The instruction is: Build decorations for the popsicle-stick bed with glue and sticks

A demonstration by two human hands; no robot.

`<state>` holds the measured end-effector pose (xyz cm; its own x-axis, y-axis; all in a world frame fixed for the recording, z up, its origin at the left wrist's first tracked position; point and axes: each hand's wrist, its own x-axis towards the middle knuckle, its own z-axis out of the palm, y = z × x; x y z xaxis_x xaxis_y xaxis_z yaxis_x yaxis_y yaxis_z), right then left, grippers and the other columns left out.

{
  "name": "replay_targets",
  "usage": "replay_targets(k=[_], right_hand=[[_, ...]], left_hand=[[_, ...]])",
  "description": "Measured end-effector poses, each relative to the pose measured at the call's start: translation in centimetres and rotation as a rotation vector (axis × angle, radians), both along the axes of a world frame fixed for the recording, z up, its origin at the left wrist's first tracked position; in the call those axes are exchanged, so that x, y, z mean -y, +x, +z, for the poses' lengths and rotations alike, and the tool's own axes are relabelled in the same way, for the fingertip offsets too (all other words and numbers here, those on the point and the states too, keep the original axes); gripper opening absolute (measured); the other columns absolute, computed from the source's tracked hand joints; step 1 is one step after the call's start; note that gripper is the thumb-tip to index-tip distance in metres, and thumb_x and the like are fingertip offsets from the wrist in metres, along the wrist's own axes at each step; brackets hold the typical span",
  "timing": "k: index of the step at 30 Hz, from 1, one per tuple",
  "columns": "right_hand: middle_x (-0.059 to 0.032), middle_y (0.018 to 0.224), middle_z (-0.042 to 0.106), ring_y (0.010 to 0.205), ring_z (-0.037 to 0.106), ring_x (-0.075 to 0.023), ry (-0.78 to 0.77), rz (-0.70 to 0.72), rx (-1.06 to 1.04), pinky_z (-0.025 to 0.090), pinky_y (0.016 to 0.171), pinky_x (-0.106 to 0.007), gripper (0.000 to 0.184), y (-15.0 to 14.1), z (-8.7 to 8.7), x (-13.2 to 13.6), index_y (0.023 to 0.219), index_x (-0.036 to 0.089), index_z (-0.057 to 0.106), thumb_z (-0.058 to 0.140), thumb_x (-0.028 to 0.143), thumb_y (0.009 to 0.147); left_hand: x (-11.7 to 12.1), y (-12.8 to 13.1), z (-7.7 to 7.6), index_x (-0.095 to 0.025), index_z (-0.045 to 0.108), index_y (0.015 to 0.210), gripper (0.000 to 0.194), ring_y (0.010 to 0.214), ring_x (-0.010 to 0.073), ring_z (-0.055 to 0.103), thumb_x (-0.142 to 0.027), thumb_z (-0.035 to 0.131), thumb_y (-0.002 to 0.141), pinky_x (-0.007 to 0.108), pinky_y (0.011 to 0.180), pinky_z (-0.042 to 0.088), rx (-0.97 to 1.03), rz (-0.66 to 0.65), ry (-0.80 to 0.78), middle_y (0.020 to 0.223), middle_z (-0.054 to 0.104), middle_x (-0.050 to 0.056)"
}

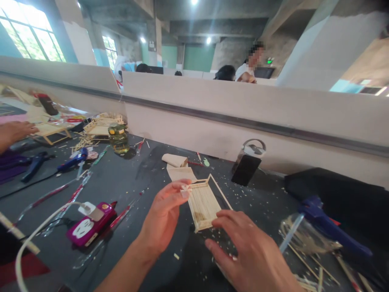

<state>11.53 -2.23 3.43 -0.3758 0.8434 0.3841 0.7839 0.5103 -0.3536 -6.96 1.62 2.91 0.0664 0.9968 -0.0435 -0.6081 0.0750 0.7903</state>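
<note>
A small flat frame of thin wooden sticks (pixel 203 205) lies on the dark table (pixel 130 178) in front of me. My left hand (pixel 165 217) pinches the frame's near left corner between thumb and fingers. My right hand (pixel 249 253) hovers just right of and below the frame, fingers spread, its fingertips close to the frame's lower edge and holding nothing that I can see.
A blue glue gun (pixel 330 225) and loose sticks (pixel 306 243) lie at right. A lidded bottle (pixel 247 162) stands behind the frame. A pink power strip (pixel 91 223), red glue sticks, a jar (pixel 118 138) and other stick frames lie left. Another person's hand (pixel 13 134) rests far left.
</note>
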Motion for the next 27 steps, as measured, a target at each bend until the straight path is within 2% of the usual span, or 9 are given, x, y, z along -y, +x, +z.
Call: replay_targets(k=[3, 5, 7, 11, 14, 19, 22, 24, 27], right_hand=[[-0.0102, 0.096, 0.069, 0.068, 0.068, -0.0193, 0.032, -0.017, -0.192, 0.058, 0.057, -0.032, 0.032, -0.7, 0.8, -0.7, 0.118, 0.018, 0.057, 0.056, 0.027, 0.088], [-0.009, 0.103, 0.068, 0.059, 0.064, -0.0134, -0.059, 0.03, -0.35, 0.055, 0.051, -0.025, 0.045, -1.4, 1.2, -1.1, 0.132, 0.019, 0.047, 0.053, 0.025, 0.089], [-0.0089, 0.107, 0.067, 0.064, 0.065, -0.013, -0.201, 0.089, -0.493, 0.054, 0.052, -0.023, 0.047, -2.1, 1.5, -1.6, 0.134, 0.02, 0.047, 0.052, 0.026, 0.088], [-0.0013, 0.072, 0.066, 0.06, 0.061, -0.0134, -0.402, 0.024, -0.59, 0.05, 0.053, -0.022, 0.02, -2.3, 2.0, -1.9, 0.092, 0.02, 0.067, 0.055, 0.035, 0.088], [0.0038, 0.055, 0.055, 0.049, 0.052, -0.0105, -0.439, -0.036, -0.559, 0.043, 0.049, -0.02, 0.027, -1.2, 2.0, -0.8, 0.072, 0.02, 0.061, 0.052, 0.039, 0.09], [0.0036, 0.053, 0.054, 0.05, 0.051, -0.01, -0.535, 0.103, -0.25, 0.037, 0.048, -0.021, 0.041, 1.2, 0.4, 2.8, 0.059, 0.02, 0.054, 0.045, 0.039, 0.094], [0.0011, 0.06, 0.062, 0.055, 0.058, -0.0133, -0.479, 0.114, -0.091, 0.041, 0.051, -0.024, 0.033, 2.1, -0.3, 3.6, 0.063, 0.02, 0.062, 0.058, 0.041, 0.088], [-0.0019, 0.075, 0.068, 0.064, 0.063, -0.0156, -0.358, 0.014, -0.195, 0.046, 0.055, -0.025, 0.017, 2.2, -0.3, 3.0, 0.085, 0.022, 0.069, 0.06, 0.036, 0.087], [-0.0026, 0.08, 0.068, 0.066, 0.063, -0.0148, -0.222, -0.14, -0.427, 0.05, 0.058, -0.026, 0.021, 1.8, -0.2, 1.5, 0.104, 0.021, 0.068, 0.056, 0.028, 0.089]], left_hand=[[0.5, -0.1, 0.0, -0.02, 0.07, 0.072, 0.004, 0.103, 0.0206, 0.055, -0.017, 0.069, 0.07, 0.032, 0.091, 0.04, -0.048, -0.031, 0.046, 0.107, 0.063, 0.003], [0.8, -0.1, -0.1, -0.021, 0.07, 0.072, 0.004, 0.107, 0.0221, 0.053, -0.017, 0.069, 0.07, 0.032, 0.091, 0.04, -0.076, -0.065, 0.073, 0.107, 0.062, 0.003], [1.2, 0.0, -0.3, -0.021, 0.07, 0.073, 0.005, 0.107, 0.0232, 0.053, -0.017, 0.069, 0.07, 0.034, 0.09, 0.041, -0.102, -0.104, 0.092, 0.107, 0.061, 0.004], [1.5, 0.3, -0.6, -0.021, 0.071, 0.073, 0.006, 0.101, 0.0237, 0.055, -0.017, 0.071, 0.069, 0.036, 0.087, 0.043, -0.119, -0.125, 0.095, 0.106, 0.061, 0.004], [1.2, 0.4, -0.7, -0.022, 0.07, 0.074, 0.006, 0.1, 0.0239, 0.055, -0.018, 0.069, 0.069, 0.037, 0.089, 0.041, -0.139, -0.05, 0.086, 0.099, 0.065, 0.004], [0.9, 0.6, -1.1, -0.021, 0.069, 0.079, 0.008, 0.094, 0.023, 0.057, -0.023, 0.067, 0.071, 0.036, 0.085, 0.041, -0.323, 0.021, 0.079, 0.091, 0.068, 0.004], [1.0, 0.8, -1.6, -0.022, 0.067, 0.078, 0.006, 0.09, 0.0228, 0.059, -0.022, 0.065, 0.072, 0.036, 0.083, 0.041, -0.636, 0.095, 0.211, 0.088, 0.068, 0.004], [1.0, 1.2, -1.8, -0.022, 0.065, 0.075, 0.005, 0.09, 0.023, 0.059, -0.018, 0.063, 0.072, 0.038, 0.085, 0.04, -0.862, 0.145, 0.36, 0.087, 0.068, 0.004], [1.2, 1.9, -2.2, -0.023, 0.062, 0.072, 0.009, 0.092, 0.0241, 0.06, -0.014, 0.063, 0.071, 0.042, 0.089, 0.038, -1.083, 0.176, 0.546, 0.085, 0.069, 0.003]])
